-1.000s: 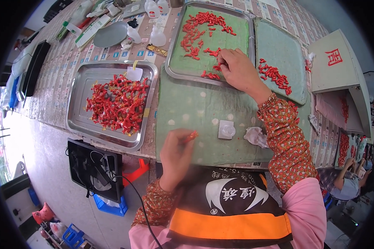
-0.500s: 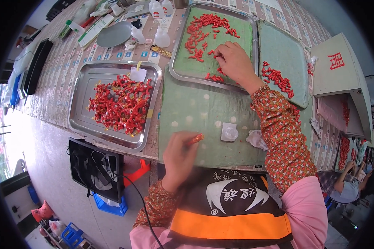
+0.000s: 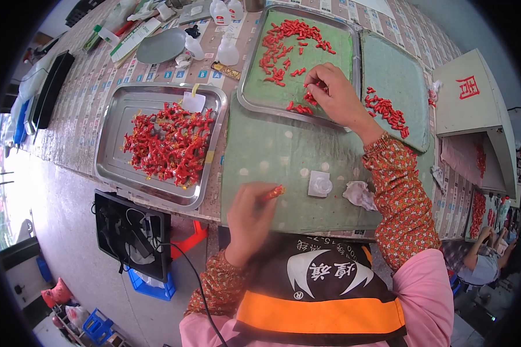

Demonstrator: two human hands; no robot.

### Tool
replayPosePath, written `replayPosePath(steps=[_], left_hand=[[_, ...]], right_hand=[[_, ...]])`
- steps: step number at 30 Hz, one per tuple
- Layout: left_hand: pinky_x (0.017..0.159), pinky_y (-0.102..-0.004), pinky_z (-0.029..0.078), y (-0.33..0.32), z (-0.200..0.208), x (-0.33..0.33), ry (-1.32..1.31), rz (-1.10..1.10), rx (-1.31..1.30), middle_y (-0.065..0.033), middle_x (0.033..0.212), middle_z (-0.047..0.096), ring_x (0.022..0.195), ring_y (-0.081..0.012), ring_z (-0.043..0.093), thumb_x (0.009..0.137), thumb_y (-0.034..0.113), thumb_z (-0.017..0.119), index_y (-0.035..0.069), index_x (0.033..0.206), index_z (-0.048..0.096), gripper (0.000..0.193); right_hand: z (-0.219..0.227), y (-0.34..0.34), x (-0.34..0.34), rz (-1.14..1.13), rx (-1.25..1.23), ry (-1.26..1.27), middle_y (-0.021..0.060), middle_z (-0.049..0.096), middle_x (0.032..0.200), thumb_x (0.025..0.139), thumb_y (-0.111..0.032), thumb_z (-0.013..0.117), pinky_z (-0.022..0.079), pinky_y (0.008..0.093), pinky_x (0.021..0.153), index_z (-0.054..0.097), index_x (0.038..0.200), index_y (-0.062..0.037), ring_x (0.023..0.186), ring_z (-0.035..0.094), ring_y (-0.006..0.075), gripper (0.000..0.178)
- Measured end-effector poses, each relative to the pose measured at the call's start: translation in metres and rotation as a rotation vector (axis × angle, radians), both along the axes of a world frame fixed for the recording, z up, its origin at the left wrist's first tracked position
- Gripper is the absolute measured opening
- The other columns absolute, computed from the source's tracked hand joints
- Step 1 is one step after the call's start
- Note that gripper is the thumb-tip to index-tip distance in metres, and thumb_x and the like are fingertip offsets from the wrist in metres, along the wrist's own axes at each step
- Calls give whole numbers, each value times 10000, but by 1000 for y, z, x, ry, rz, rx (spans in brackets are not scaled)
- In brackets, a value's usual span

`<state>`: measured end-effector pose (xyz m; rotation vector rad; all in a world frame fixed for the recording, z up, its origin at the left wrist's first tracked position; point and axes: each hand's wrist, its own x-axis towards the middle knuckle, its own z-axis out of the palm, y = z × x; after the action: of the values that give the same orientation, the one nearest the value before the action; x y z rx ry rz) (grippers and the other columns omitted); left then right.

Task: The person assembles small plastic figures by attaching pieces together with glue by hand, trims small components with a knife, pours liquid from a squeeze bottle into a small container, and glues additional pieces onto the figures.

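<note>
My left hand [image 3: 251,217] is closed round a small red piece [image 3: 276,191] with a yellowish tip, over the green cloth [image 3: 260,153] at the table's front edge. My right hand [image 3: 337,95] is over a metal tray [image 3: 246,99] lined with green cloth. Its thumb and fingers are bent together among small red pieces, and red shows between them. Whether that red is gripped or lies on the cloth behind cannot be made out. More red pieces [image 3: 291,29] lie scattered toward the tray's far side.
Left stands a metal tray [image 3: 111,124] heaped with glossy red and yellow figures [image 3: 168,144]. A small clear container [image 3: 320,184] and a crumpled white cloth [image 3: 359,195] lie before me. At right are a green-lined tray [image 3: 396,69], a white cabinet [image 3: 469,92] and another person [image 3: 481,266].
My right hand has shifted slightly right over the tray, with its fingers curled further in, and red now shows between them. My left hand has stayed in place with its red piece.
</note>
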<state>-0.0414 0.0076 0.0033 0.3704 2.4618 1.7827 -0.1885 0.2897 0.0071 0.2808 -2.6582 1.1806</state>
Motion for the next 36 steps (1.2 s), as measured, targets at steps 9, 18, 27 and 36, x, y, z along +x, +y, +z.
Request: replayPosePath(steps=[9,18,27,36], left_hand=[[797,-320,562,1,-3,0,20,-4,-8,-126,1041,688,910,-249,696,880,-57,704,28,1097,681,234],[813,-310,553,1,0,5,-41,-18,7,-114,1021,679,924,-216,700,888,-69,688,14,1107,679,234],[873,-282,528,-2,-15,16,-253,-38,240,-74,1075,627,986,-161,666,932,-73,652,-6,1151,650,229],[730,-227,585,9,7,22,-536,-100,411,-114,1203,693,913,-117,688,1068,138,575,3,1248,583,225]], right_hand=[[28,-13,53,103,-216,-68,84,609,947,991,-19,590,502,310,766,546,1037,-10,829,584,167,64],[42,-20,100,102,-446,-133,30,640,986,988,24,598,522,288,851,595,1106,-14,952,638,107,124],[47,-18,140,57,-622,-333,14,617,1028,1007,-1,592,514,256,851,604,1131,-1,918,601,76,124],[37,-20,185,-16,-352,-224,52,623,1005,946,59,633,520,279,809,604,1076,-3,912,622,118,147]])
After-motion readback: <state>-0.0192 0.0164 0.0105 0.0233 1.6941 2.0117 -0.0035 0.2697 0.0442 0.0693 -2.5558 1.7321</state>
